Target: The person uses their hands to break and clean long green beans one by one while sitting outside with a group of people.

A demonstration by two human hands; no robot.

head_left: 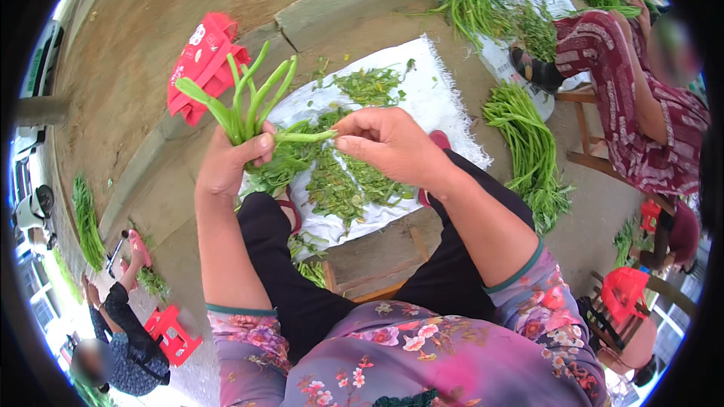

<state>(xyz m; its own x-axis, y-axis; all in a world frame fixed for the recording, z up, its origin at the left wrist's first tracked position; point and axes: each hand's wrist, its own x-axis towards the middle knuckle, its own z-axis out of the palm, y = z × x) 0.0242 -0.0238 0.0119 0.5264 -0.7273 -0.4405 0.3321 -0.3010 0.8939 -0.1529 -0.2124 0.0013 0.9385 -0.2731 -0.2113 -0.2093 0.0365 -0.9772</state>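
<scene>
My left hand [225, 164] is closed round the lower part of a bunch of green vegetable stems [243, 109], whose cut-looking ends point up and away from me. One pale green stem [303, 137] juts sideways from that hand, and my right hand [391, 145] pinches its tip between thumb and fingertips. Beneath both hands, a white woven sack [441, 109] is spread on the ground between my feet. Torn leaves and scraps [332, 185] lie scattered over it. The inside of my left palm is hidden.
A red bag [202, 68] lies beyond my left hand by a stone kerb [351, 7]. To the right lies a long bundle of green stems [520, 132], near a seated person [633, 90]. Another person [124, 332] is at lower left beside a red stool [173, 335].
</scene>
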